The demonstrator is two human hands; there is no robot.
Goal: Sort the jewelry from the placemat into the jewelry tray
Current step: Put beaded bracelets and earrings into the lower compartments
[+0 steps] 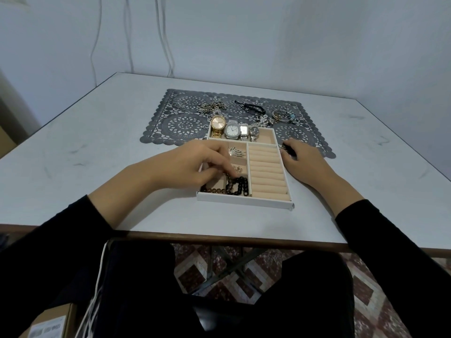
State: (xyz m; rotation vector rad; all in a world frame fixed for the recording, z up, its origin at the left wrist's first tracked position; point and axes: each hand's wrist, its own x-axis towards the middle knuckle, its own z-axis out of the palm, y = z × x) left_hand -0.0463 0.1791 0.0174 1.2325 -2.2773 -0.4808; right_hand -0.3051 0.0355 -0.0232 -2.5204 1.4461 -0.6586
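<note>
A white jewelry tray [244,200] with beige lining sits at the near edge of a grey lace placemat [180,123]. Several watches [233,130] stand in its back compartment, and small silver pieces [236,152] lie in a middle slot. My left hand [200,162] reaches over the tray's left side and pinches a dark beaded bracelet [234,185] lying in the front-left compartment. My right hand [300,159] rests beside the tray's right rim, fingers curled round a small dark item [289,149]. On the mat lie rings [179,106], chains [211,106], a black cord bracelet [251,107] and bangles [284,114].
The white table [97,152] ends in a brown front edge close to my body. A wall with hanging cables stands behind. A cardboard box [48,323] lies at the lower left by my lap. The ring-roll section [267,172] of the tray holds nothing.
</note>
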